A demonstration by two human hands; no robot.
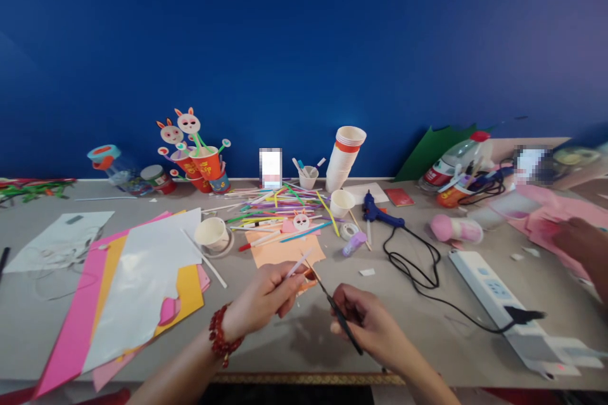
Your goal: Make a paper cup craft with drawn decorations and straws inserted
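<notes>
My left hand (275, 291), with a red bead bracelet at the wrist, is closed on a thin pale stick (297, 263), which looks like a pipe cleaner or straw. My right hand (365, 319) grips black-handled scissors (331, 305), seen nearly edge-on. Their slim tips reach to the fingers of my left hand. A small orange piece (308, 283) shows by those fingertips; I cannot tell whether it is held. Just beyond lies a sheet of peach paper (268, 256), with a rabbit-face cutout (301, 221) and a heap of coloured sticks (285, 202) behind it.
Paper sheets (137, 285) cover the left side. Paper cups (212, 234) and a cup stack (342, 158) stand behind. A blue glue gun (382, 212) trails its cord toward a power strip (498, 304). Another person's hand (582, 243) touches pink paper at right.
</notes>
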